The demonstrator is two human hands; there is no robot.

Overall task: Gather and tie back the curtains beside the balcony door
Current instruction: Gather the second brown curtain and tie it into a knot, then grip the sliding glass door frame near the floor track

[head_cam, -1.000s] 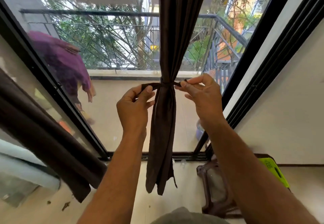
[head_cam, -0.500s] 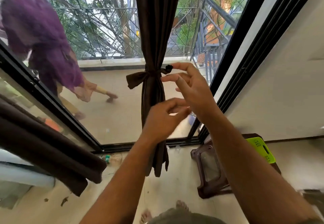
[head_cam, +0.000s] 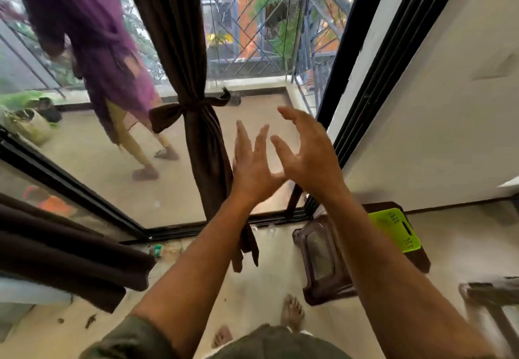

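- Head view: I see the dark brown curtain (head_cam: 179, 35) hanging in front of the glass balcony door (head_cam: 252, 139), gathered into a narrow bundle at mid-height.
- A matching tie-back (head_cam: 193, 105) is knotted round the bundle; one broad end flares to the left, one thin end curls up on the right.
- Left hand (head_cam: 252, 167): grip wide, fingers straight and spread, holding nothing, just right of the curtain below the knot. I cannot tell whether it brushes the cloth.
- Right hand (head_cam: 306, 150): grip wide, fingers loosely curved, holding nothing, apart from the curtain.
- A second dark curtain (head_cam: 70, 257) lies bunched at lower left.
- A person in purple clothing (head_cam: 92, 35) stands on the balcony beyond the glass.
- On the floor at right, a brown stool (head_cam: 317, 260) with a green basket (head_cam: 396, 229) beside it.
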